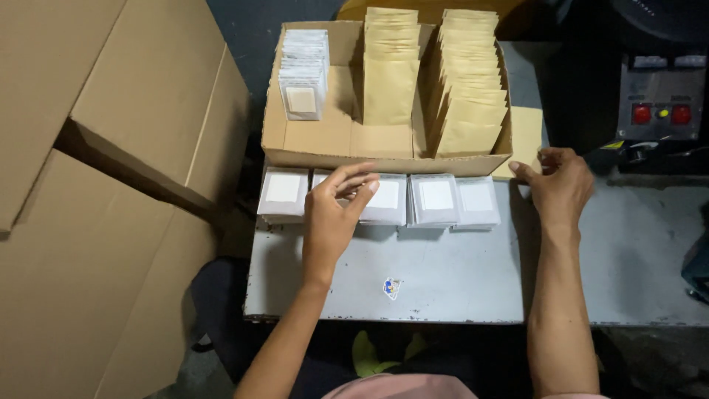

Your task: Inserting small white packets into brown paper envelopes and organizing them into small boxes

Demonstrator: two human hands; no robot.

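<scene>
Where the scene is widest, large flattened cardboard sheets (96,222) fill the left side, beside a grey metal worktable (443,281). At the table's far edge sits an open cardboard box (332,140), holding two rows of upright tan paper pouches (473,89) and one shorter row of clear packets with white squares (303,74). To the right stands a dark machine with two red buttons (661,114). Just in front of the box, a row of small stacks of clear white-square packets (436,199) lies flat on the table. The left hand (332,214) hovers over the second stack from the left, fingers loosely curled and apart, gripping nothing. The right hand (557,185) rests open at the box's right corner, fingertips touching a flat tan pouch (526,133) lying there. A small sticker (391,287) marks the table near its front.
</scene>
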